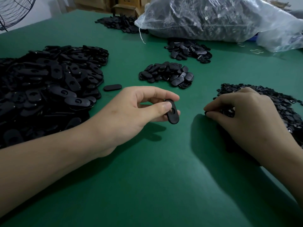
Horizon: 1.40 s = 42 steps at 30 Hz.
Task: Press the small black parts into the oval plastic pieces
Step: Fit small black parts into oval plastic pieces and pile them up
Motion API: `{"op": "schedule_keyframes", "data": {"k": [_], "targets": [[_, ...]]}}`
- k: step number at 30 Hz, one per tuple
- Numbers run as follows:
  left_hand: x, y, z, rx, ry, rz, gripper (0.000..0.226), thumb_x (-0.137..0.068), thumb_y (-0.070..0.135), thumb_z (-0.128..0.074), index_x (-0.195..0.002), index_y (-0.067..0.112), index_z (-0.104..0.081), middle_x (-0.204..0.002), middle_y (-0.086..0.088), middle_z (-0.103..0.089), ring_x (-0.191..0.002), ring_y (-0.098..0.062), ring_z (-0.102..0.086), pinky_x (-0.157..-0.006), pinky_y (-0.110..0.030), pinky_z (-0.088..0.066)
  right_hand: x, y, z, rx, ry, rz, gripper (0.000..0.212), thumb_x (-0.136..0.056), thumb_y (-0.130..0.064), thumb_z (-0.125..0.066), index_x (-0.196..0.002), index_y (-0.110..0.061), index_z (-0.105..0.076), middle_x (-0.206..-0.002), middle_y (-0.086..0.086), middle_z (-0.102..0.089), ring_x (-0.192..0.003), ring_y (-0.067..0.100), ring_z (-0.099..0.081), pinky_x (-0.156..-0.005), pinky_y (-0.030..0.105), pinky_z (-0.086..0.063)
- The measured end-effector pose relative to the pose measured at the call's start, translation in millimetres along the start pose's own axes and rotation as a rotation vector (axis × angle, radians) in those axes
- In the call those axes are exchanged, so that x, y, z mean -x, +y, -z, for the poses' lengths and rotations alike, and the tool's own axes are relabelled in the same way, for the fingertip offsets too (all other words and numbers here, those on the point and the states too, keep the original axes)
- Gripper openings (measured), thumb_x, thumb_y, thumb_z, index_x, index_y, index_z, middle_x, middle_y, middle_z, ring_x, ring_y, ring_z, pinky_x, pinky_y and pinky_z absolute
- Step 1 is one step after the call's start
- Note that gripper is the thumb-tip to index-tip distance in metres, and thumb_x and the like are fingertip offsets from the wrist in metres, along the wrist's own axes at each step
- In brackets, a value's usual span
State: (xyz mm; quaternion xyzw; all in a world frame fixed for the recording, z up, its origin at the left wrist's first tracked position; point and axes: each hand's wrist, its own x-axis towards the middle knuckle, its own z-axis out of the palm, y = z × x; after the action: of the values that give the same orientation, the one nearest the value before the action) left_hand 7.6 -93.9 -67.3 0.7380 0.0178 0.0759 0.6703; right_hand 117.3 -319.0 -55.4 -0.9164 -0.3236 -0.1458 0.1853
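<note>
Left hand (pixel 131 110) pinches an oval piece (pixel 173 117); right hand (pixel 242 118) curls over small parts (pixel 282 104), its grip hidden

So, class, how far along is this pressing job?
Done, probably: the small middle heap of ovals. In hand: the left hand pinches one oval piece while the right hand pinches small black parts. Left: the large pile of oval pieces, so most remains.
</note>
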Motion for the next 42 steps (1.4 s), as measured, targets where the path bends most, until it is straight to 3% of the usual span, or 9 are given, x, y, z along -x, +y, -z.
{"op": "schedule_keyframes", "data": {"k": [5, 13, 16, 20, 23, 27, 32, 35, 42], "targets": [[0.8, -1.7, -1.1, 0.099, 0.009, 0.018, 0.023, -0.100, 0.005, -0.061, -0.109, 0.016, -0.079, -0.103, 0.002, -0.077, -0.092, -0.025, -0.078, -0.090, -0.023, -0.058, -1.3, 2.1, 0.2, 0.017, -0.025, 0.020, 0.013, -0.085, -0.021, -0.078, -0.094, -0.030, -0.080, -0.085, -0.010, -0.069, -0.096, 0.020, -0.053, -0.080, 0.032, -0.038], [2.0, -2.9, -2.5, 0.096, 0.013, 0.039, 0.022, -0.100, 0.007, -0.062, -0.112, 0.016, -0.078, -0.097, 0.011, -0.077, -0.088, -0.024, -0.079, -0.089, -0.022, -0.057, -0.9, -1.0, 3.2, -0.044, 0.021, -0.005, 0.014, -0.084, -0.025, -0.081, -0.096, -0.031, -0.078, -0.076, -0.022, -0.065, -0.086, 0.016, -0.063, -0.081, 0.031, -0.049], [1.9, -4.0, -2.0, 0.079, 0.015, 0.044, 0.021, -0.100, 0.009, -0.063, -0.112, 0.018, -0.078, -0.099, 0.005, -0.079, -0.088, -0.025, -0.079, -0.094, -0.023, -0.055, -0.3, -4.1, 7.3, -0.220, 0.053, -0.058, 0.012, -0.082, -0.026, -0.081, -0.089, -0.034, -0.078, -0.071, -0.022, -0.068, -0.079, -0.004, -0.064, -0.069, 0.003, -0.043], [2.2, -4.8, -2.2, 0.045, -0.003, 0.033, 0.022, -0.100, 0.010, -0.063, -0.115, 0.020, -0.076, -0.100, 0.004, -0.079, -0.088, -0.023, -0.079, -0.097, -0.026, -0.056, 1.9, -10.0, 9.5, -0.476, 0.028, -0.137, 0.005, -0.080, -0.036, -0.081, -0.078, -0.039, -0.077, -0.077, -0.021, -0.073, -0.070, 0.010, -0.066, -0.067, 0.023, -0.056], [3.2, -5.2, -3.2, 0.000, -0.025, 0.010, 0.024, -0.099, 0.006, -0.064, -0.117, 0.017, -0.075, -0.095, 0.005, -0.073, -0.086, -0.019, -0.079, -0.089, -0.018, -0.056, 3.6, -18.3, 10.9, -0.668, -0.023, -0.158, 0.010, -0.078, -0.036, -0.082, -0.083, -0.043, -0.078, -0.075, -0.015, -0.074, -0.060, 0.002, -0.064, -0.059, 0.010, -0.051], [3.9, -6.0, -4.3, -0.101, -0.060, -0.016, 0.026, -0.098, 0.003, -0.064, -0.120, 0.013, -0.073, -0.093, 0.003, -0.067, -0.086, -0.015, -0.079, -0.081, -0.016, -0.057, 4.9, -21.1, 4.2, -0.451, -0.111, -0.117, 0.008, -0.080, -0.033, -0.081, -0.075, -0.039, -0.078, -0.069, -0.020, -0.070, -0.046, 0.000, -0.054, -0.046, 0.010, -0.041], [4.0, -5.4, -3.6, -0.138, -0.067, -0.011, 0.023, -0.098, 0.005, -0.065, -0.117, 0.015, -0.074, -0.099, 0.000, -0.068, -0.085, -0.015, -0.079, -0.085, -0.018, -0.057, 4.7, -26.2, 2.9, -0.184, -0.141, -0.049, 0.013, -0.081, -0.031, -0.081, -0.077, -0.042, -0.076, -0.087, -0.046, -0.056, -0.083, -0.005, -0.056, -0.064, 0.005, -0.038], [4.2, -5.2, -3.9, -0.123, -0.063, -0.009, 0.023, -0.098, 0.004, -0.065, -0.116, 0.015, -0.074, -0.098, 0.001, -0.066, -0.085, -0.017, -0.079, -0.083, -0.020, -0.059, 5.2, -23.9, 2.1, -0.203, -0.124, -0.067, 0.012, -0.082, -0.032, -0.081, -0.076, -0.042, -0.075, -0.083, -0.042, -0.060, -0.072, -0.003, -0.057, -0.055, 0.011, -0.037], [5.3, -2.7, -5.4, -0.051, -0.034, -0.034, 0.030, -0.097, -0.003, -0.064, -0.120, 0.014, -0.071, -0.102, -0.003, -0.068, -0.090, -0.019, -0.078, -0.075, -0.025, -0.062, 6.2, -32.9, 6.7, -1.078, -0.247, -0.313, 0.018, -0.066, -0.030, -0.080, -0.083, -0.024, -0.082, -0.072, -0.003, -0.074, -0.055, -0.002, -0.058, -0.051, 0.008, -0.044]]}}
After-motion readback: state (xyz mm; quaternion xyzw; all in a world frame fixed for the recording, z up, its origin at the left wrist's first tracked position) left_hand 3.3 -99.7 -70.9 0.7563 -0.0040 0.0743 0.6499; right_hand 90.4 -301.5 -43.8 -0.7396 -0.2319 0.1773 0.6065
